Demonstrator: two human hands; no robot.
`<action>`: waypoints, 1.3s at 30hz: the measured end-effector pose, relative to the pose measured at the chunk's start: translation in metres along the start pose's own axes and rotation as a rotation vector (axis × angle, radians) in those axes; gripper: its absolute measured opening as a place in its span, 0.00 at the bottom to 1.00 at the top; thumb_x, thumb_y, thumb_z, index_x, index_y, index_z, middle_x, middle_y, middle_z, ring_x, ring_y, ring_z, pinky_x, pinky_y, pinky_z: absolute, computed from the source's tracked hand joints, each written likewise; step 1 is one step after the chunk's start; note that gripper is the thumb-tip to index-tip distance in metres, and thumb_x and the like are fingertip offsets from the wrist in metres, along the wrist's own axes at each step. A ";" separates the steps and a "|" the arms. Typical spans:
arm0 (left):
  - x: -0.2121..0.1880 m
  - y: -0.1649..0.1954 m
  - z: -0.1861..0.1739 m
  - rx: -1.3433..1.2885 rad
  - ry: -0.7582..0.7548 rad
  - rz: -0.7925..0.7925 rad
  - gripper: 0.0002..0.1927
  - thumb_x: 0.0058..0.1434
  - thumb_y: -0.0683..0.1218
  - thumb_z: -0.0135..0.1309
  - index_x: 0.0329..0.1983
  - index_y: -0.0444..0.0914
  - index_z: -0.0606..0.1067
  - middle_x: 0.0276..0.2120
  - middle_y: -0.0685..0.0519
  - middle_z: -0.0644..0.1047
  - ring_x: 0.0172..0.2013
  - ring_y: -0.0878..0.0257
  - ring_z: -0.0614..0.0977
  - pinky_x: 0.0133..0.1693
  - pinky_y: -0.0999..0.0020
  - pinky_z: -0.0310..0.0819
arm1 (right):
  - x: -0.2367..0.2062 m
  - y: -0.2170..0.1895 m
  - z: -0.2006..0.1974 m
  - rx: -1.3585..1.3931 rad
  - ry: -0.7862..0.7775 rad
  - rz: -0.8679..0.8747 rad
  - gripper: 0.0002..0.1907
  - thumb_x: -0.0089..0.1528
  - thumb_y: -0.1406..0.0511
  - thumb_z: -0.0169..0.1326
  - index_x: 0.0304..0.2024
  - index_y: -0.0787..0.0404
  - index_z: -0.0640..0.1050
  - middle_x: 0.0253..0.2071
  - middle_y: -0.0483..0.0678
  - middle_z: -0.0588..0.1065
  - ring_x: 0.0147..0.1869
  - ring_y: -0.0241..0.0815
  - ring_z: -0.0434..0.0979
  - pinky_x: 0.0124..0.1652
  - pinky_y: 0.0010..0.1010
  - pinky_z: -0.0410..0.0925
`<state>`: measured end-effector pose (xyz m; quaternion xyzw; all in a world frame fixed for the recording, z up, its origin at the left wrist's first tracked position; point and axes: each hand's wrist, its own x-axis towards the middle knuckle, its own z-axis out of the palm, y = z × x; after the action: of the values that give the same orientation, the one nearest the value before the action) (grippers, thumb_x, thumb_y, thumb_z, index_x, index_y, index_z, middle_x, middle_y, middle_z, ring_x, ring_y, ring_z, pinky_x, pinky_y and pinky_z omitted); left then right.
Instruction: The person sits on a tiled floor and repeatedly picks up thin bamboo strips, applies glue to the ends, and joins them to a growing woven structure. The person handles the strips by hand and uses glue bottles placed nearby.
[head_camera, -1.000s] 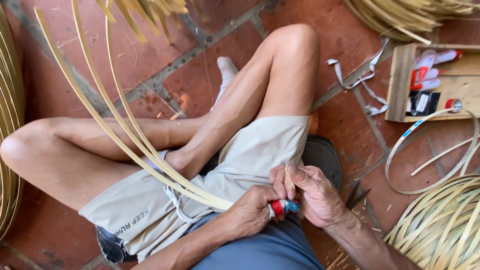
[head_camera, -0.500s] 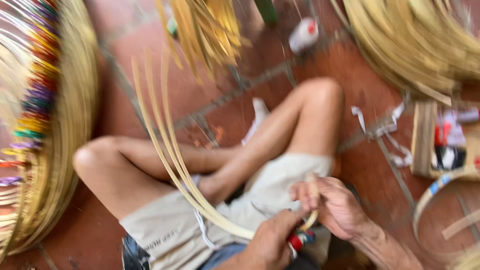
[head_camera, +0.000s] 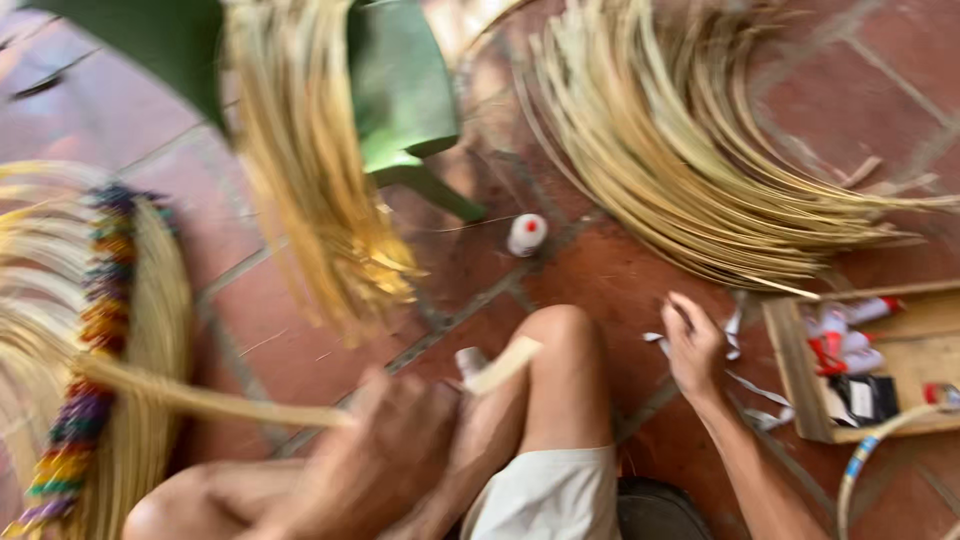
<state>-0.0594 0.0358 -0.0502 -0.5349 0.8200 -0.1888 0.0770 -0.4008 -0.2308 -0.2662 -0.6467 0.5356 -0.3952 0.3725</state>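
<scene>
Left hand (head_camera: 385, 435), blurred, closed around flat bamboo strips (head_camera: 200, 400) held across the lap above the bent knee (head_camera: 560, 345). Right hand (head_camera: 695, 350) open, fingers spread, reaching down to white ribbon scraps (head_camera: 745, 385) on the tiled floor (head_camera: 300, 330) beside a wooden tray (head_camera: 790, 370)

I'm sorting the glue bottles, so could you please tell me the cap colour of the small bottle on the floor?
The small white bottle has a red cap, seen in the head view.

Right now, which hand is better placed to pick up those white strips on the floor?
Right. The right hand is already reaching down over the white strips beside the wooden tray, while the left hand grips bamboo strips.
</scene>
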 end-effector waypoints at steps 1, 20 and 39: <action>0.004 -0.031 0.001 0.022 -0.087 0.029 0.23 0.54 0.55 0.48 0.51 0.43 0.75 0.43 0.42 0.74 0.47 0.44 0.75 0.49 0.44 0.63 | 0.020 0.006 -0.002 -0.164 0.061 -0.206 0.15 0.69 0.68 0.57 0.57 0.68 0.79 0.45 0.53 0.78 0.45 0.43 0.76 0.44 0.32 0.70; 0.034 -0.167 0.099 -0.186 -0.129 -0.192 0.30 0.47 0.41 0.58 0.58 0.42 0.75 0.53 0.50 0.76 0.58 0.57 0.72 0.60 0.43 0.58 | 0.194 -0.006 -0.005 -0.855 -0.023 -0.757 0.09 0.71 0.62 0.58 0.36 0.58 0.78 0.33 0.48 0.77 0.32 0.42 0.75 0.27 0.35 0.68; -0.114 0.006 0.143 -0.646 0.209 -0.617 0.26 0.43 0.37 0.59 0.49 0.41 0.78 0.50 0.46 0.76 0.54 0.48 0.74 0.53 0.51 0.65 | 0.204 -0.070 -0.055 -1.195 -0.051 -0.939 0.16 0.73 0.62 0.44 0.28 0.55 0.68 0.19 0.43 0.65 0.21 0.38 0.62 0.28 0.36 0.56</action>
<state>0.0299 0.1089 -0.1927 -0.7286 0.6427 0.0095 -0.2367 -0.4002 -0.4252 -0.1575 -0.9074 0.3184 -0.1397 -0.2361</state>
